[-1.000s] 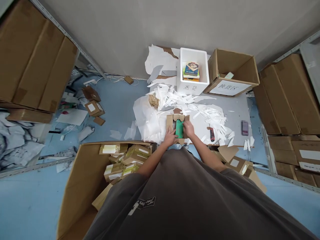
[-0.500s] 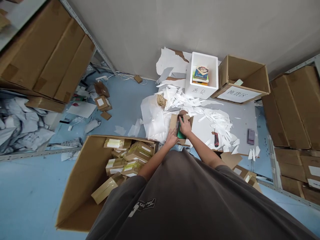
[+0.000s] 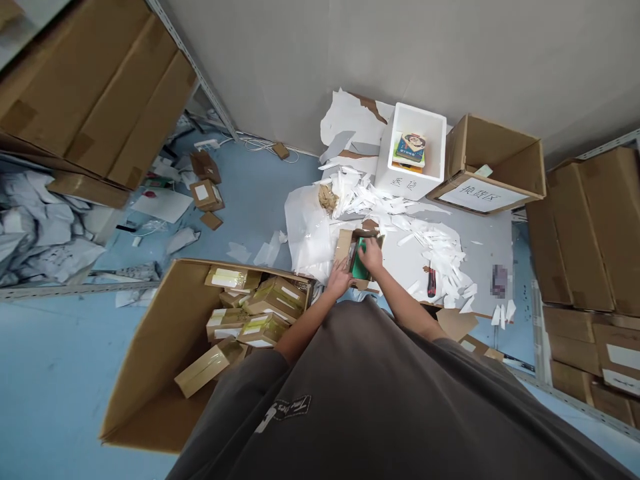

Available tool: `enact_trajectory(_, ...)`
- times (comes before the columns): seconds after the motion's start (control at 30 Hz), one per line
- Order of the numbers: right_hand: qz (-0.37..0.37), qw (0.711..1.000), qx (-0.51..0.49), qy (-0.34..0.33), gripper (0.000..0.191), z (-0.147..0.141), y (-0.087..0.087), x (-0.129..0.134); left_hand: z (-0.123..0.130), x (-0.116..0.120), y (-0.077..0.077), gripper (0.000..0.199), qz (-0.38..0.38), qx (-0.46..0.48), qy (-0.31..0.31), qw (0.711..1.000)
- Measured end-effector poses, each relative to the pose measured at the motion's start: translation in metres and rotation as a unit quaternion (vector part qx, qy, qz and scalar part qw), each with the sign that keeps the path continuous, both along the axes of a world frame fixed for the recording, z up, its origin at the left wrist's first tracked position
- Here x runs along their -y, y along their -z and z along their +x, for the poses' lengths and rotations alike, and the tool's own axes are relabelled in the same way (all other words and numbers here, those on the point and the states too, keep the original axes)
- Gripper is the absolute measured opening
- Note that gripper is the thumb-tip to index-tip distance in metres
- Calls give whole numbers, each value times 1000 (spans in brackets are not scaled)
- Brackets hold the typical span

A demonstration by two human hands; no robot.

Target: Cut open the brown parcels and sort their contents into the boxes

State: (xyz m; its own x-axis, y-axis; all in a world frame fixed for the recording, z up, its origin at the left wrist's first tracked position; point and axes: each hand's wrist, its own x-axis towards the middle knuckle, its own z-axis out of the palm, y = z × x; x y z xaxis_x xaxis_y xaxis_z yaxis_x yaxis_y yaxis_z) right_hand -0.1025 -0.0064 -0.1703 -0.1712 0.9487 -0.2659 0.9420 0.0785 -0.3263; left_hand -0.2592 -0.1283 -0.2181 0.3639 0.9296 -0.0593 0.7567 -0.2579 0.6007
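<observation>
A small opened cardboard box [image 3: 344, 247] lies on the paper-strewn table in front of me, its flaps folded outward. Inside it shows a flat green item [image 3: 359, 268] whose kind I cannot make out. My left hand [image 3: 340, 279] holds the box's near left side, fingers along the wall. My right hand [image 3: 371, 257] reaches into the box, its fingers bent against the green item and partly covering it. To the right of the box lies a black and red cutter-like tool [image 3: 431, 283] among paper scraps.
Torn white paper [image 3: 440, 243] covers much of the table [image 3: 487, 243]. Behind stand a white foam box [image 3: 407, 180] with books and a labelled carton [image 3: 485, 193]. At my left, a large carton [image 3: 145, 353] holds several taped parcels [image 3: 277, 298]. Shelves with big cartons flank both sides.
The fingers of my right hand have bent and shifted, and more of the green item shows. My left hand stays at the box's side. The view has tilted slightly.
</observation>
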Motion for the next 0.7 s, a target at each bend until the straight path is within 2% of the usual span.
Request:
enact_trajectory(0.07, -95, 993, 53, 46, 53, -3, 3, 15, 4, 1, -3, 20, -3, -5, -1, 1000)
enact_trajectory(0.13, -170, 978, 90, 83, 69, -8, 8, 20, 9, 2, -5, 18, 3, 2, -10, 1000)
enact_trajectory(0.23, -218, 965, 92, 109, 101, -18, 16, 13, 16, 2, -6, 15, 13, 17, -22, 1000)
enact_trajectory(0.3, -227, 962, 82, 126, 119, -26, 22, 9, 17, 1, -5, 14, 14, 21, -16, 1000)
enact_trajectory(0.37, -224, 959, 78, 155, 129, -32, 27, 8, 14, 1, -4, 14, 16, 28, -3, 999)
enact_trajectory(0.5, -196, 958, 73, 196, 129, -35, 31, 15, 6, 4, 0, 15, 32, 51, -1, 998)
enact_trajectory(0.6, -170, 969, 57, 172, 123, -36, 21, 19, 3, 4, 4, 15, 38, 65, -20, 997)
enact_trajectory(0.7, -127, 983, 38, 130, 117, -38, 0, 20, 1, -3, 6, 15, 30, 72, -18, 997)
